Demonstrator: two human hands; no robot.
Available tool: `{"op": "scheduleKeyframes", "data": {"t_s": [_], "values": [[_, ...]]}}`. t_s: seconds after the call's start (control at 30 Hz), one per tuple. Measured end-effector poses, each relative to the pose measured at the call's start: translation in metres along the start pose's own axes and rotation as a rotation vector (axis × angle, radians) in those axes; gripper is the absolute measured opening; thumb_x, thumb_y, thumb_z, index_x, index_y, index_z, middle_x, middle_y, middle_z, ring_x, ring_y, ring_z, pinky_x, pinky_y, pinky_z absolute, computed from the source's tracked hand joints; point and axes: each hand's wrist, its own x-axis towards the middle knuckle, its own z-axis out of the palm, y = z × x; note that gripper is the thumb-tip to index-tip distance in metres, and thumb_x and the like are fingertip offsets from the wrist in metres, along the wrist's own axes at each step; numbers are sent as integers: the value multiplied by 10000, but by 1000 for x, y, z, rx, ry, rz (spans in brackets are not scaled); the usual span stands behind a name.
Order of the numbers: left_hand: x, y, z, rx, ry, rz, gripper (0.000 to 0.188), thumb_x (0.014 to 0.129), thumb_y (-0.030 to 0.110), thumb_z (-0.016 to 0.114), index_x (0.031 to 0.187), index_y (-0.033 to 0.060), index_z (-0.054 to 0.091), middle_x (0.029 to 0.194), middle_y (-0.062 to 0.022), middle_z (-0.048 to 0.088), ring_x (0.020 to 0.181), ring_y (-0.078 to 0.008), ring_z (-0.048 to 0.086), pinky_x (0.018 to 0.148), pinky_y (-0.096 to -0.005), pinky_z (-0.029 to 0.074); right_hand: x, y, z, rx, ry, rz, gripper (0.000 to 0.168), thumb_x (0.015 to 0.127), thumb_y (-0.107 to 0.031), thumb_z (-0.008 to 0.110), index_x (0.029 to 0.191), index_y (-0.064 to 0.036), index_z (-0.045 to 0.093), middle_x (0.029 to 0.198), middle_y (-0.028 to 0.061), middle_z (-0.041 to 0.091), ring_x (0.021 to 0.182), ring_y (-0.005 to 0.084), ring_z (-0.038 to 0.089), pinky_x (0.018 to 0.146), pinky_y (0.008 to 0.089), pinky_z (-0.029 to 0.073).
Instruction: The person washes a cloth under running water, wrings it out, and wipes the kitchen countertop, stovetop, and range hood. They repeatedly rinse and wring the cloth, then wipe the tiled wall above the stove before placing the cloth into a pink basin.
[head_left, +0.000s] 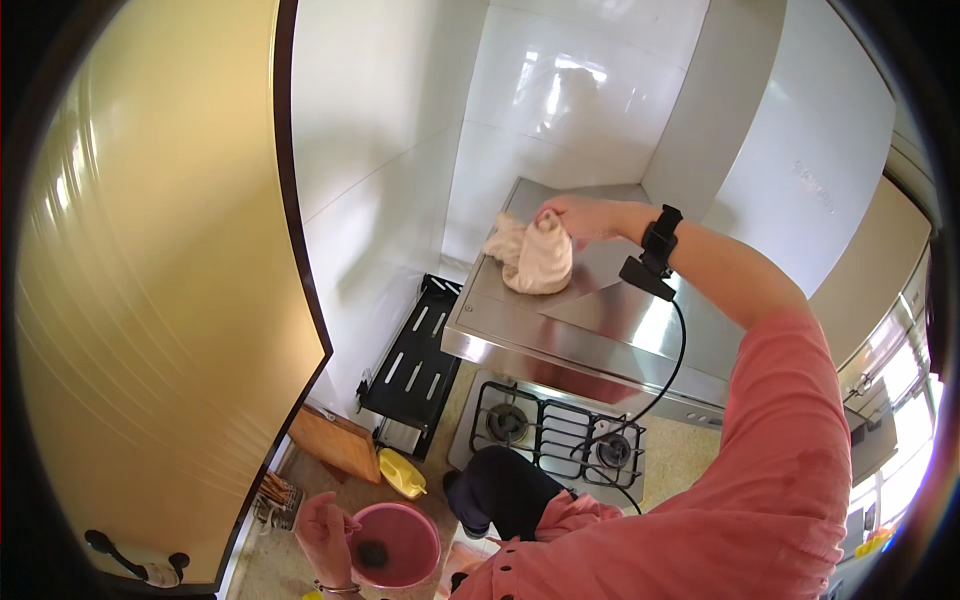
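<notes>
My right hand (589, 217) pinches a bunched beige cloth (544, 259) at its upper end. The cloth's rounded lower part rests on the stainless-steel top of a range hood (510, 319). A black device with a cable is strapped to my right wrist. Lower down, my left hand (326, 532) is at the rim of a pink plastic bucket (424, 525), fingers curled; whether it grips the rim is unclear. A dark scrubbing pad or similar clump (372, 553) lies inside the bucket.
Below the hood is a gas stove (555, 427) with black grates; my dark-clad leg (502, 491) bends at its front. A black slotted rack (412, 367), wooden cutting board (337, 439), yellow bottle (403, 474) and utensil holder (279, 506) stand left. A yellowish door (165, 300) fills the left side.
</notes>
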Motion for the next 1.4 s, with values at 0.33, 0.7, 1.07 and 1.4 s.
{"op": "scheduleKeyframes", "data": {"t_s": [0.33,0.7,1.07,1.4], "values": [[-18,5,-3,60,42,-20,156,874,68,509,1002,-19,517,616,-39,564,532,-94,543,506,-199,439,28,42,17,-565,95,-505,510,848,-396,496,1201,-30,454,984,173,561,896,291,552,777,357,438],[-16,-9,6,34,41,-72,130,879,47,499,980,-31,518,611,-50,557,531,-98,542,495,-209,447,-28,-3,97,-624,69,-704,413,878,-308,477,1186,-38,420,1048,204,522,916,347,537,810,429,435],[8,-20,26,186,-15,-51,120,849,-12,483,955,-44,530,630,-56,551,523,-96,527,487,-216,430,104,13,8,-1206,70,-344,414,852,-402,449,1129,-97,497,1075,140,537,916,341,552,805,418,454],[23,-14,27,273,-14,-88,120,885,64,518,971,-7,564,650,-18,534,575,-76,500,512,-202,406,218,127,-89,-1426,69,415,371,844,-306,440,1087,-83,609,1008,103,641,958,284,597,795,363,462]]}}
